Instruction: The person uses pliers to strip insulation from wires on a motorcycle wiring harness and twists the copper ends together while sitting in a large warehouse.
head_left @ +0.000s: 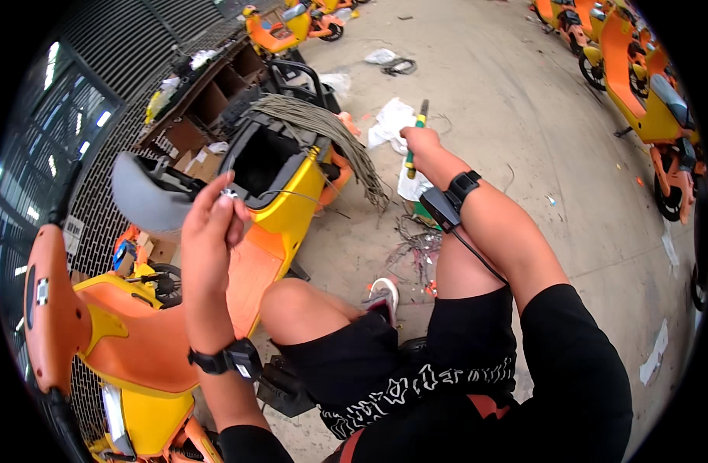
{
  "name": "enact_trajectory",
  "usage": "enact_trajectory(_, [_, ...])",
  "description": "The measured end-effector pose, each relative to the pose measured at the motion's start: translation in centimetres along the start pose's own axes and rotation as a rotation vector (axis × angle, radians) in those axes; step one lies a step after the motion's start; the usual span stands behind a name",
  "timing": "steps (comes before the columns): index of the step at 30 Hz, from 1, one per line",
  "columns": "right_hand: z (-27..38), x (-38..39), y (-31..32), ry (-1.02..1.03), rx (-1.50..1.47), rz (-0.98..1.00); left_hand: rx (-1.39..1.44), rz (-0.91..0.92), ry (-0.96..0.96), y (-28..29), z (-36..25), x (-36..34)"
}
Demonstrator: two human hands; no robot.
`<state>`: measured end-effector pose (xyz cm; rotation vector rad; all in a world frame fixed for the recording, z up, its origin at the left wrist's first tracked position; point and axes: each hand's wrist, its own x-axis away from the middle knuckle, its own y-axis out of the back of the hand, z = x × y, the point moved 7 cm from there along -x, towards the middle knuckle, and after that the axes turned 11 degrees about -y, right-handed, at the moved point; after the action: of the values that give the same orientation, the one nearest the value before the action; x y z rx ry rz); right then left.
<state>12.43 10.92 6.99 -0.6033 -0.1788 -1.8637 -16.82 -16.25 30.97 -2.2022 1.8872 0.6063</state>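
My left hand [215, 216] pinches a small silver metal piece [229, 194] beside the open under-seat compartment [263, 166] of a yellow and orange scooter [250, 262]; a thin wire runs near it. Its grey seat [150, 201] is tipped open. My right hand [419, 143] is closed around a long tool with green and yellow handles [422, 118], held upright over the floor to the right of the scooter. A bundle of grey-green cords [335, 143] drapes over the scooter's rear beside the compartment.
More orange and yellow scooters [632, 92] line the right and the back. A wooden shelf unit [203, 92] stands against the shuttered wall. White plastic scraps [389, 123] and dark wire debris [416, 247] lie on the concrete floor [524, 108] around my legs.
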Motion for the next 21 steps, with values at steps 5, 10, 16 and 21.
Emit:
enact_trajectory(5, [0.1, -1.4, 1.1, 0.001, -0.123, 0.084, 0.273, -0.14, -0.15, 4.8, -0.3, 6.0])
enact_trajectory(10, [0.6, 3.8, 0.8, 0.016, -0.067, 0.24, 0.685, -0.291, -0.047, 9.8, 6.3, 12.9])
enact_trajectory(16, [3.8, 11.7, 4.2, 0.15, 0.083, 0.245, 1.146, -0.547, 0.179, 11.4, 16.6, 17.8])
enact_trajectory(21, [6.0, 17.6, 6.1, 0.153, 0.145, 0.406, 1.295, -0.604, 0.225, 12.1, 20.1, 18.0])
